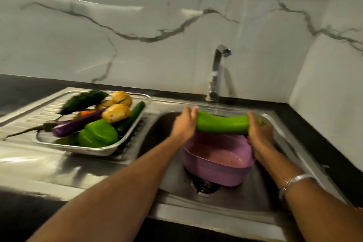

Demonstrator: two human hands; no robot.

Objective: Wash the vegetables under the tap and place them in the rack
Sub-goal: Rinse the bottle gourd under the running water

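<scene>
tray (110, 150): vegetables motion-blurred | gourd (222, 124): ends hidden by hands | drain (205, 186): partly hidden by basket (218, 165)

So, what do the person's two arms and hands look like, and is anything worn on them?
Both forearms are bare, with no sleeves in view. The right wrist carries a silver metal bracelet, a shiny band with a finer chain-like part toward its left end. The left hand and its wrist show no watch or bracelet, and the right hand wears no glove. The picture is too blurred to tell about rings.

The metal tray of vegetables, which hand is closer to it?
Left. The left hand grips the gourd's end nearest the tray; the right hand holds its far end.
</scene>
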